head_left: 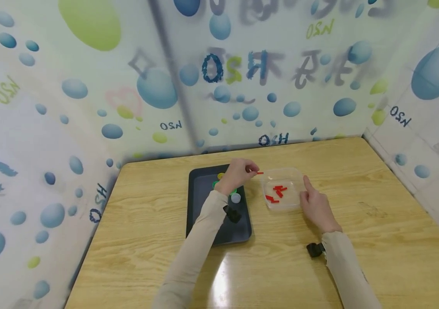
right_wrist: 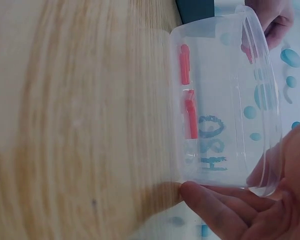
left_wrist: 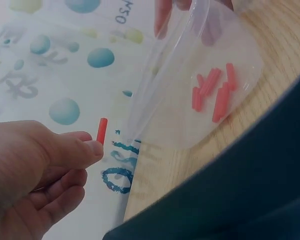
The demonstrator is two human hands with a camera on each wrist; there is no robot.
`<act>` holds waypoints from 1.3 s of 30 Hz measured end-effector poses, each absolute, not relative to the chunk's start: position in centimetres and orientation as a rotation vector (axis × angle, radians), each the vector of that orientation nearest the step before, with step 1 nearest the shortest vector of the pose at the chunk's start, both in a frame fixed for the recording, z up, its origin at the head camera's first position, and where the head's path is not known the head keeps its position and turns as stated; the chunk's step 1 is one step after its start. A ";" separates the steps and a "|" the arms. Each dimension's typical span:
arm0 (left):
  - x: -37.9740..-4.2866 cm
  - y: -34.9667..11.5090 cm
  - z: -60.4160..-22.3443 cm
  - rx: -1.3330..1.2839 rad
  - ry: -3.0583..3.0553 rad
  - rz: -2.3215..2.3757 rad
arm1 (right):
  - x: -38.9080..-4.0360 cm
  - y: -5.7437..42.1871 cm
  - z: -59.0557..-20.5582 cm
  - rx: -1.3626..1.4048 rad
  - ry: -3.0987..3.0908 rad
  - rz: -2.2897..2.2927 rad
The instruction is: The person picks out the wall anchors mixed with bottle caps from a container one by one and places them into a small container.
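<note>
My left hand [head_left: 239, 174] is above the right side of a dark tray [head_left: 196, 206], pinching a short red stick [left_wrist: 102, 131] between thumb and forefinger. The stick points toward a clear plastic container [head_left: 291, 201] and is apart from it. My right hand [head_left: 318, 208] holds the container's right wall, with the thumb at the rim and fingers along the outside. Several more red sticks [head_left: 279, 189] lie scattered on the container's floor. Under my left hand, the tray holds round caps, among them a white one [head_left: 236, 198] and a yellow one [head_left: 220, 176]; green ones are partly hidden.
Tray and container stand side by side on a wooden table [head_left: 134, 240]. A patterned wall [head_left: 219, 120] rises behind the table's far edge. Other patterned walls stand at the left and right.
</note>
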State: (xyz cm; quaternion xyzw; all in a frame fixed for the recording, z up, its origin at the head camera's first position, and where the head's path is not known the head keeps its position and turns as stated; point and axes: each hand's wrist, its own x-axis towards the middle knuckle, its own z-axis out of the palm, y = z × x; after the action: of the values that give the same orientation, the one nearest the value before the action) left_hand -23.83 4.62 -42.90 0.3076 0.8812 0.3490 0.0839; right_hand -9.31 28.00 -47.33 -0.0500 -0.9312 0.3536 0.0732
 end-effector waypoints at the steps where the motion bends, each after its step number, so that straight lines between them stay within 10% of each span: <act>1: -23.8 4.8 -42.9 0.923 2.625 1.041 | -9.3 28.0 -47.3 -0.152 -2.796 1.059; 39: -21.7 11.4 -44.2 1.090 2.536 0.784 | -9.5 27.8 -47.3 -0.169 -2.799 1.019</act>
State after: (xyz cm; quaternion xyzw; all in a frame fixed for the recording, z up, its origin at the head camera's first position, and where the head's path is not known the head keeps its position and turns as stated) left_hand -21.69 11.42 -44.20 0.3764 0.8756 0.2707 0.1357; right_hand -9.46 27.77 -47.31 -0.0566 -0.9352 0.3405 0.0789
